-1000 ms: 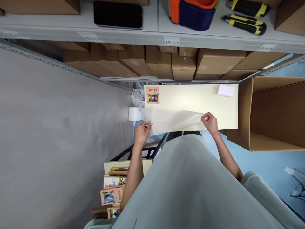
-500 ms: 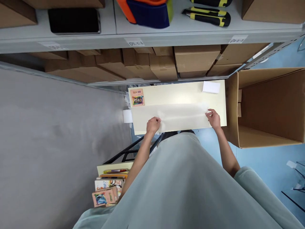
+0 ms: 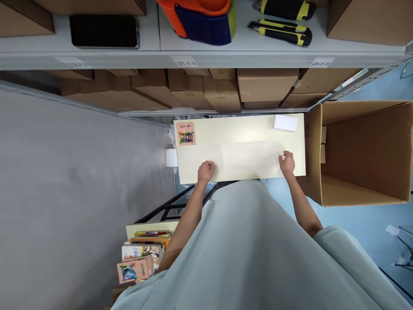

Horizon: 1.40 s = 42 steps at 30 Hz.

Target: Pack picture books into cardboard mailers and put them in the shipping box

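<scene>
A thin, pale translucent sheet point(image 3: 251, 157) lies spread along the cream tabletop point(image 3: 226, 125). My left hand point(image 3: 205, 171) pinches it toward the left, thumb and fingers closed together. At its right end, my right hand point(image 3: 287, 164) has curled fingers on the sheet's edge; the exact grip is small and hard to make out. A small pink book point(image 3: 186, 134) with a colourful picture lies at the table's far left corner. Toward the far right is a small white box point(image 3: 285, 123).
A large open cardboard box point(image 3: 364, 150) stands right of the table. Ahead, a metal shelf point(image 3: 226, 58) holds a phone point(image 3: 105, 31), a tape dispenser point(image 3: 203, 21), utility knives point(image 3: 280, 32) and brown cartons point(image 3: 267, 84). Books point(image 3: 142, 256) are stacked at lower left, beside a grey wall point(image 3: 80, 172).
The sheet lies flatter, with its raised crease by my left hand smoothed down. My right hand has shifted slightly, its fingers more curled. The view has tilted a little.
</scene>
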### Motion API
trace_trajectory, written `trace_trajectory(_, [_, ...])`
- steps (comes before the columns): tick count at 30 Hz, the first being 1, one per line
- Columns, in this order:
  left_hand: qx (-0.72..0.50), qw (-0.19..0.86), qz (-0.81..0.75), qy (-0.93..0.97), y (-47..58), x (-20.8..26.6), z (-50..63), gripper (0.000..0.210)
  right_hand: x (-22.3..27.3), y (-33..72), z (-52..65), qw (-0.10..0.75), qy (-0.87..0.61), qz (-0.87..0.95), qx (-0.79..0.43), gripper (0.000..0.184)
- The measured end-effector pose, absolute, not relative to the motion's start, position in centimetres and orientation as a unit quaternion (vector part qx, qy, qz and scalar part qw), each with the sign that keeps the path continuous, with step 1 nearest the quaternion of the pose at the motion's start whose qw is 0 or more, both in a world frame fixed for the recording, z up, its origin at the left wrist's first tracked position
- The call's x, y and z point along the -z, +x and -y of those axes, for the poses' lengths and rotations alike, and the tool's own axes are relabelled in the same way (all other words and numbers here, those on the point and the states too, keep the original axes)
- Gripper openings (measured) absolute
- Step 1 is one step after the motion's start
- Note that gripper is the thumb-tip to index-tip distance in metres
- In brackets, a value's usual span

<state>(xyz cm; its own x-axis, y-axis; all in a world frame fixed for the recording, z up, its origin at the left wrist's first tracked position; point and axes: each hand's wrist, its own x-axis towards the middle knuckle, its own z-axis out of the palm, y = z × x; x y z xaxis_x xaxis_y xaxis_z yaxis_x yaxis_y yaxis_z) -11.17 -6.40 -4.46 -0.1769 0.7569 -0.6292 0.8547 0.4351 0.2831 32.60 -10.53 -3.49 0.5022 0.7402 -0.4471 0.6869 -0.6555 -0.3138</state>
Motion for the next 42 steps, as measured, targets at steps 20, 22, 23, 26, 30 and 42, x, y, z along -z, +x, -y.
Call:
trace_trajectory(20, [0.075,0.44,-0.724,0.526,-18.5,8.3,4.1,0.025,2.4,2.9,2.4,-0.213,-0.636,0.602,-0.434,0.012])
trace_trajectory(22, [0.064,0.451,-0.714,0.531,-18.7,7.7,4.2,0.021,2.1,2.5,2.1,-0.231,-0.644,0.591,-0.428,0.011])
trace_trajectory(23, [0.059,0.457,-0.71,0.533,-18.9,7.5,4.3,0.02,1.9,2.2,2.0,-0.237,-0.647,0.588,-0.424,0.01])
trace_trajectory(26, [0.042,0.479,-0.697,0.532,-20.1,6.9,3.7,0.016,1.2,0.4,1.0,-0.243,-0.649,0.587,-0.419,0.011])
trace_trajectory(30, [-0.003,0.468,-0.716,0.518,-23.5,6.6,0.6,0.014,0.8,-3.7,-2.3,-0.181,-0.638,0.617,-0.424,0.023])
trace_trajectory(42, [-0.115,0.415,-0.785,0.446,-28.8,9.2,-8.1,0.034,5.4,-13.5,-6.5,-0.085,-0.606,0.647,-0.454,0.053])
